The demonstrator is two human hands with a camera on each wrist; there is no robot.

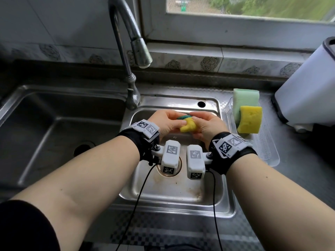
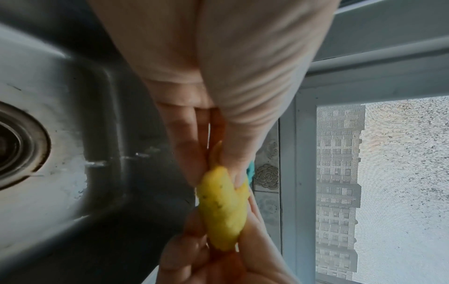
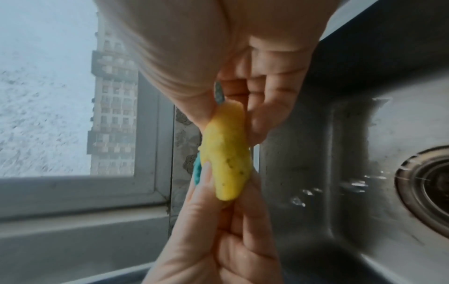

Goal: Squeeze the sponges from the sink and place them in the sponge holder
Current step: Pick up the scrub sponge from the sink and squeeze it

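Over the small right basin (image 1: 181, 194), both hands crush one yellow sponge (image 1: 188, 126) with a green scouring back between them. My left hand (image 1: 165, 122) grips its left end and my right hand (image 1: 205, 125) grips its right end. The wrist views show the sponge (image 2: 221, 211) (image 3: 227, 155) folded and pinched between thumbs and fingers of both hands. At the right of the sink, the clear plastic sponge holder (image 1: 266, 151) has a pale green sponge (image 1: 244, 100) and a yellow sponge (image 1: 250, 122) standing in it.
A curved steel faucet (image 1: 126, 44) rises behind the basins, its spout above and left of my hands. The large left basin (image 1: 59, 131) is dark. The drain (image 1: 169, 167) lies under my wrists. A white container (image 1: 308, 91) stands at the far right, behind the holder.
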